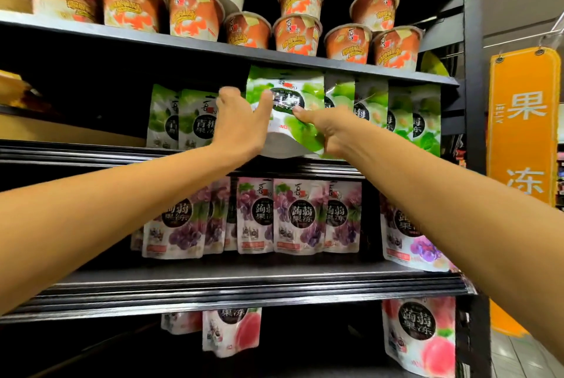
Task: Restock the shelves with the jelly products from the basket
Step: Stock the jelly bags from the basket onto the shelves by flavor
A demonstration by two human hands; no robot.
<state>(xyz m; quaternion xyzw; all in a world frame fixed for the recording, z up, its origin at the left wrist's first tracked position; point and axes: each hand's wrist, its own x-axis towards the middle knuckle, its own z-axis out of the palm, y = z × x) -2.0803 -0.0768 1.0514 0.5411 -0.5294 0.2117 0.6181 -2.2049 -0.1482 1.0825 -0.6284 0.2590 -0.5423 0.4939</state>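
A green jelly pouch (300,93) stands at the front of the second shelf (91,153), its base at the shelf's lip. My left hand (241,124) holds its left side, thumb across the front and fingers behind. My right hand (328,130) holds its right side, thumb pressed on the pouch's face. More green pouches stand to the left (195,118) and to the right (396,112) of it. The basket is out of view.
Orange jelly cups (189,11) are stacked on the top shelf. Purple pouches (299,216) fill the third shelf (244,286), pink peach pouches (421,335) hang below. A dark gap lies left of the green row. An orange sign (523,124) hangs right of the rack's post.
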